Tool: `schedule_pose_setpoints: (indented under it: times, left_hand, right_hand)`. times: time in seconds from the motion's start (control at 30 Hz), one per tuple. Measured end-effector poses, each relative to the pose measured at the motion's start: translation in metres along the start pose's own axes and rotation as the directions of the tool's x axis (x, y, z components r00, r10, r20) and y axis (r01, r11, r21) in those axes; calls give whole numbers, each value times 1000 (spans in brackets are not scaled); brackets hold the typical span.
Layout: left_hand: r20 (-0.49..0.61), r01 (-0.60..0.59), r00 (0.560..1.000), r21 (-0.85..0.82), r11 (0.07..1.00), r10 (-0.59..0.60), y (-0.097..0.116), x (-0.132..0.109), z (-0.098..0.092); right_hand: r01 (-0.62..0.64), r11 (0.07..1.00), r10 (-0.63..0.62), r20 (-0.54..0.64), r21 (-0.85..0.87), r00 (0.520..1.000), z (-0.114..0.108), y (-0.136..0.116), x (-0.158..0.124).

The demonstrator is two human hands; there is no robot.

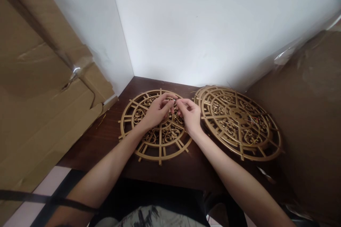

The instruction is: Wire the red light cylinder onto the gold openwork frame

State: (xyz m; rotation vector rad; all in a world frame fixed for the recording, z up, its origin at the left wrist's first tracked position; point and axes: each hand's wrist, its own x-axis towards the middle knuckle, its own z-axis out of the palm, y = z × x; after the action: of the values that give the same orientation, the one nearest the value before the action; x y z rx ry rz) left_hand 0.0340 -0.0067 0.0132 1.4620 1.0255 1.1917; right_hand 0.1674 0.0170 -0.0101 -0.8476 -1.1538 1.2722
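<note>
A round gold openwork frame [160,156] with curled scrolls and spokes lies flat on the dark wooden table. Above its upper right part, my left hand [161,109] and my right hand [189,113] meet fingertip to fingertip. Between them shows a tiny shiny piece [174,101], too small to name. Thumb and index finger of my left hand are bent toward each other around it. My right hand is closed in a pinch at the piece's right side. My fingers hide part of the frame's middle.
More gold frames [241,113] lie stacked to the right, with thin wires [253,120] on the top one. Large cardboard boxes stand at the left [48,113] and right [314,113]. A white wall [202,35] closes off the back of the table [170,177].
</note>
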Motion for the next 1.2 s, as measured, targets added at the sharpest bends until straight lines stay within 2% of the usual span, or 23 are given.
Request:
schedule_pose_setpoints:
  times: [0.83,1.2]
  left_hand:
    - [2,-34,999,-9,999,34,-6,1,0]
    - [-8,-49,999,51,998,49,-6,1,-1]
  right_hand:
    - [36,997,-37,-12,-67,999,1,-3,-2]
    - [27,997,-28,-5,-71,1000,0,-3,-2]
